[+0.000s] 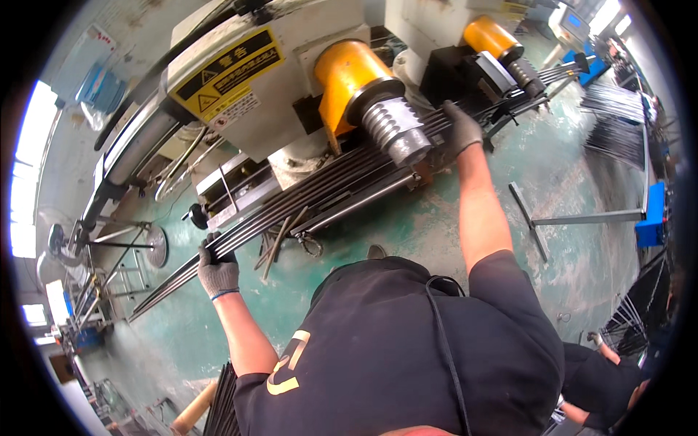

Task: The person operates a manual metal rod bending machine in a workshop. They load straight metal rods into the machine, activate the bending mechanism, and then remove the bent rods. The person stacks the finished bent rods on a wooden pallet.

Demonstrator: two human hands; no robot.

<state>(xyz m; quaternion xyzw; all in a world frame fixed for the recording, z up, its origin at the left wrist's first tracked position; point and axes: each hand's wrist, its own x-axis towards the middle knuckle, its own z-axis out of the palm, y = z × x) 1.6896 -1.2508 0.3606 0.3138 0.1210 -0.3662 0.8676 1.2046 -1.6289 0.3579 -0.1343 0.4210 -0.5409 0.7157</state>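
Note:
A bundle of long, dark metal rods [291, 195] runs slantwise from the lower left up to the right, beneath a machine head. My left hand [218, 275], in a grey glove, is closed around the rods near their left end. My right hand [463, 132], gloved too, grips the bundle further right, its fingers partly hidden. Between my hands, just over the rods, sits a silver ridged cutter [395, 129] below an orange cylinder [354, 69]. Along the near side of the rods lies a metal bar [356, 202].
A second machine with an orange cylinder [491, 38] stands at the far right. A metal stand [582, 217] and stacked rods [614, 138] are to the right. At left are a long grey tube [138, 152] and a round disc [156, 245]. A co-worker [600, 385] is at lower right.

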